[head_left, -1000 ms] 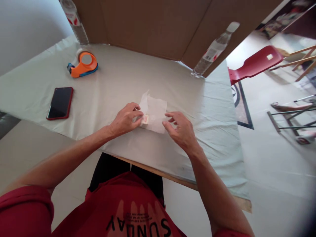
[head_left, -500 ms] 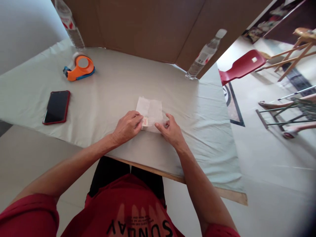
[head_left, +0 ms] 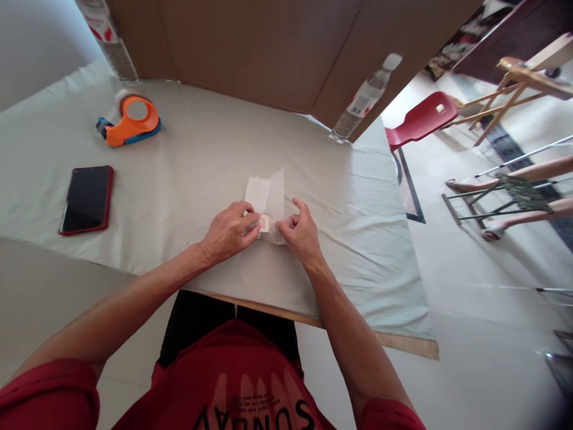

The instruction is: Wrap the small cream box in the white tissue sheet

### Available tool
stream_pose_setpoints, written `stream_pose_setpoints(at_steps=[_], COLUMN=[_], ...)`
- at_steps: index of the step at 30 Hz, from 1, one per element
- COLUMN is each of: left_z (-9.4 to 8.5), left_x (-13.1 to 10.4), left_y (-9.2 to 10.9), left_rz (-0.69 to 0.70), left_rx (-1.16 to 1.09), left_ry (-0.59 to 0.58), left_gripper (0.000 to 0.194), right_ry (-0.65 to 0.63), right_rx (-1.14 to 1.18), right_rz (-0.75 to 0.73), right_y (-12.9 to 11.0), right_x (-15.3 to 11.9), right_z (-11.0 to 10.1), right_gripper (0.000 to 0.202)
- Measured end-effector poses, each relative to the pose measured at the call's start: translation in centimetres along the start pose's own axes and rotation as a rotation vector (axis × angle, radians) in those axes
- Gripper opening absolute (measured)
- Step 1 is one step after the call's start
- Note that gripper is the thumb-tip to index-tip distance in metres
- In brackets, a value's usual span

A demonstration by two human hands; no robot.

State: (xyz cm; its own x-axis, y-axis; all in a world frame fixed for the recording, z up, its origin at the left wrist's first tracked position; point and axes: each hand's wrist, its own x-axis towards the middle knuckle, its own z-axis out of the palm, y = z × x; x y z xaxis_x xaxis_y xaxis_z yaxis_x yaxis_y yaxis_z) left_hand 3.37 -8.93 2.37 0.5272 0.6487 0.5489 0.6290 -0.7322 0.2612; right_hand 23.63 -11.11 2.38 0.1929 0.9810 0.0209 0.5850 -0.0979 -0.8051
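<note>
A small cream-coloured box with reddish print (head_left: 265,223) lies near the lower edge of a thin white sheet of paper (head_left: 274,192), close to the table's front. My left hand (head_left: 229,232) is closed, its thumb and fingertips holding the box at its left end. On the other side, my right hand (head_left: 301,234) pinches the right part of the paper between thumb and curled fingers, with the index finger raised. The right side of the sheet stands up, lifted off the cloth. The lower corners of the paper are partly hidden by my fingers.
An orange tape dispenser (head_left: 134,122) and a phone in a red case (head_left: 87,200) are on the left. Two water bottles (head_left: 366,98) stand before a brown cardboard panel (head_left: 250,54). Beyond the table are a red chair (head_left: 421,119) and another person's legs (head_left: 528,173).
My right hand has moved left toward the box, closing on the paper. The sheet's right side has risen and folded inward. The view has shifted slightly.
</note>
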Motion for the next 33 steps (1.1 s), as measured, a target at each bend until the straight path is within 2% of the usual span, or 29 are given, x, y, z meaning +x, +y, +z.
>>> stream_pose_setpoints(at_steps=[6, 14, 19, 23, 27, 29, 33], left_z=[-0.4, -0.6, -0.4, -0.3, -0.4, -0.4, -0.5], left_x=[0.5, 1.4, 1.2, 0.7, 0.6, 0.8, 1.0], left_y=[0.2, 0.7, 0.7, 0.9, 0.7, 0.6, 0.5], left_rz=[-0.060, -0.108, -0.135, -0.167, -0.116, -0.086, -0.083], left_rx=[-0.003, 0.003, -0.057, -0.080, -0.070, -0.073, -0.077], left_ry=[-0.135, -0.243, -0.197, -0.123, -0.129, -0.148, -0.150], left_gripper=[0.019, 0.022, 0.017, 0.015, 0.015, 0.015, 0.013], right_ry=[0.058, 0.011, 0.008, 0.060, -0.023, -0.050, -0.014], right_rx=[0.025, 0.257, 0.259, 0.263, 0.305, 0.301, 0.194], right_rz=[-0.021, 0.031, 0.018, 0.103, 0.188, 0.172, 0.042], right_y=[-0.7, -2.4, -2.8, -1.1, 0.5, 0.6, 0.2], right_x=[0.1, 0.0, 0.3, 0.1, -0.5, -0.5, 0.1], right_z=[0.0, 0.9, 1.2, 0.0, -1.1, -1.1, -0.1], right_gripper=[0.069, 0.072, 0.068, 0.068, 0.077, 0.078, 0.071])
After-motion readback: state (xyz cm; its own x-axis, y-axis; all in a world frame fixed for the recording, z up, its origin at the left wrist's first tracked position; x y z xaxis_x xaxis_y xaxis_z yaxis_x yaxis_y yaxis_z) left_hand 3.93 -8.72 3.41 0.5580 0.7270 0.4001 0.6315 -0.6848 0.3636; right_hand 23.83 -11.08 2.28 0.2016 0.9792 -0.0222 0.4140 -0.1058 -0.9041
